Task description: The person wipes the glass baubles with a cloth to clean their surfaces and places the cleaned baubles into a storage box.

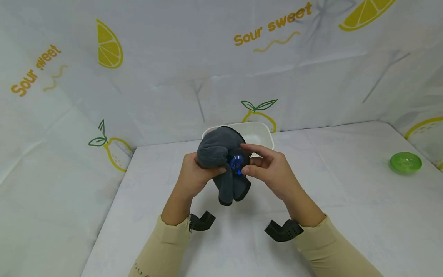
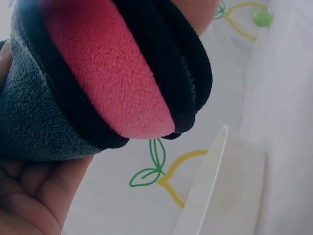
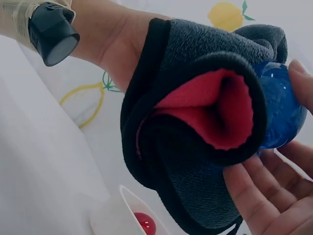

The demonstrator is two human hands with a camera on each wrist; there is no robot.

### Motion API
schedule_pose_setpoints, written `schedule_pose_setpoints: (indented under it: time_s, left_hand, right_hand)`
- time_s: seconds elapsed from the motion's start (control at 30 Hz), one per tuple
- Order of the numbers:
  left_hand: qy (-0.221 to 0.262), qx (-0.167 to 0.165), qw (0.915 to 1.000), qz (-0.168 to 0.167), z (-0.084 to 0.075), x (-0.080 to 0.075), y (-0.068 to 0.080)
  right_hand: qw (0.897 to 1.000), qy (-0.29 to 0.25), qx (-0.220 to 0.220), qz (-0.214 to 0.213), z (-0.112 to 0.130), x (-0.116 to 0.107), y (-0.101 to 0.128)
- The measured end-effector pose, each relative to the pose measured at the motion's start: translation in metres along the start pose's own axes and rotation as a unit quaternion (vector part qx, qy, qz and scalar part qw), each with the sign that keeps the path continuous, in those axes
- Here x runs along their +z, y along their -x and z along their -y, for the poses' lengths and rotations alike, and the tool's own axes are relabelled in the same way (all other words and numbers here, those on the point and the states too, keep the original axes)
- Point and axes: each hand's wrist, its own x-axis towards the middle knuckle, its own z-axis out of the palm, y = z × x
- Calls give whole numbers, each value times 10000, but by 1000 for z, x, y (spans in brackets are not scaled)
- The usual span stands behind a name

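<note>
Bunched in my left hand (image 1: 194, 177) is a dark grey fleecy cloth (image 1: 214, 156) with black edging. The left wrist view shows the pink side of the cloth (image 2: 107, 68) between its black borders. My right hand (image 1: 273, 169) pinches a shiny blue ball (image 1: 237, 162) between thumb and fingers, against the cloth's right side. In the right wrist view the blue ball (image 3: 279, 105) looks translucent and is partly covered by a fold of the cloth (image 3: 195, 44). Both hands are raised above the table, in front of a white basin.
The white basin (image 1: 266, 134) stands at the table's back edge, partly hidden behind the cloth; a red ball (image 3: 145, 223) lies inside it. Far right on the white table (image 1: 328, 184) is a green round dish (image 1: 405, 163). A lemon-print sheet (image 1: 166, 77) hangs behind.
</note>
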Motion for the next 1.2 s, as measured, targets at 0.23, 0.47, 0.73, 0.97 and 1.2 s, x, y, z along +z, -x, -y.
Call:
schedule_pose_setpoints:
  time_s: [0.23, 0.47, 0.73, 0.97, 1.2]
  left_hand:
    - [-151, 71, 9999, 5, 0, 1, 0]
    - [-274, 44, 9996, -21, 2, -1, -1]
    - [-478, 92, 9988, -32, 3, 3, -1]
    - [-668, -45, 9976, -179, 6, 9, -2]
    - [-794, -337, 9959, -276, 8, 13, -3]
  right_hand:
    - [9961, 845, 267, 18, 1, -4, -1]
    - [9922, 1186, 189, 341, 2, -6, -2]
    - [9828, 1843, 51, 34, 5, -3, 2]
    - [9458, 3151, -669, -414, 7, 3, 5]
    - [8673, 4538, -1852, -866, 6, 8, 6]
